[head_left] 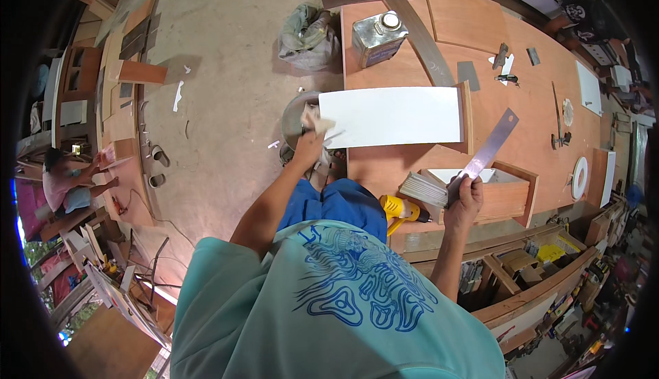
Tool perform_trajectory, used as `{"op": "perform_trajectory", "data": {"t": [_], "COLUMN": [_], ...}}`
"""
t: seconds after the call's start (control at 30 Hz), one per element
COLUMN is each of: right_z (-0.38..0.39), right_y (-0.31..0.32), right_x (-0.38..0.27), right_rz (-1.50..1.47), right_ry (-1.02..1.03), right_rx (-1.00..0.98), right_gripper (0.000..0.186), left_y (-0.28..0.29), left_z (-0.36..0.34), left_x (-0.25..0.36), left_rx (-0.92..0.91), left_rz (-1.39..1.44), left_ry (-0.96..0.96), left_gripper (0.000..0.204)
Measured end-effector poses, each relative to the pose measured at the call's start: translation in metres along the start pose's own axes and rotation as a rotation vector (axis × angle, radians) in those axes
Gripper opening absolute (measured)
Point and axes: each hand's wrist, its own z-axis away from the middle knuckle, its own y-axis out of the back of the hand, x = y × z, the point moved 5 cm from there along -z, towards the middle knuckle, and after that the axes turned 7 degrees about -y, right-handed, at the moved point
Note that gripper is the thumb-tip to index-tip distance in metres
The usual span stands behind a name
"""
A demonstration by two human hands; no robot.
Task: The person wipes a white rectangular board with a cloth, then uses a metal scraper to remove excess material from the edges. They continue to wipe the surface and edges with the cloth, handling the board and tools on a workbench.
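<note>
My left hand (310,147) is closed on a crumpled pale rag (314,119) at the left end of a long white panel (391,117). A wooden end piece (468,117) stands across the panel's right end. My right hand (468,197) grips a flat steel ruler (493,144) with a hole in its tip, tilted up to the right. Beside that hand lie a stack of thin pale strips (423,188) and a wooden drawer (525,193) with a white inside. A yellow heat gun (400,207) rests near the table's front edge.
On the wooden worktable (549,166) stands a metal can (379,39). Dark veneer strips (419,42) and a tape roll (580,178) lie there too. A round bucket (294,115) and a sack (309,39) are on the floor. Another person (65,187) sits at far left.
</note>
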Motion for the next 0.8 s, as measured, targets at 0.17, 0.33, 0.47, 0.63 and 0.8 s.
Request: {"op": "perform_trajectory", "data": {"t": [0.17,0.33,0.47,0.63,0.8], "right_z": [0.004,0.007,0.004,0.018,0.023], "right_y": [0.006,0.004,-0.005,-0.033,-0.095], "right_x": [-0.007,-0.018,-0.011,0.009,0.037], "right_rz": [-0.018,-0.154,-0.083,0.098,0.729], "right_ry": [-0.03,-0.038,-0.188,-0.374,-0.386], "right_rx": [0.002,-0.102,-0.075,-0.145,-0.399], "right_gripper": [0.02,0.023,0.026,0.034,0.028], "left_y": [0.04,0.006,-0.064,-0.04,-0.004], "left_z": [0.024,-0.004,-0.025,0.017,0.074], "left_x": [0.031,0.151,0.214,0.222,0.186], "left_rx": [0.156,0.13,-0.041,0.101,-0.652], "left_rz": [-0.679,-0.169,-0.398,-0.148,1.72], "left_ry": [-0.246,-0.506,-0.572,-0.628,0.24], "left_gripper": [0.03,0.024,0.029,0.051,0.06]}}
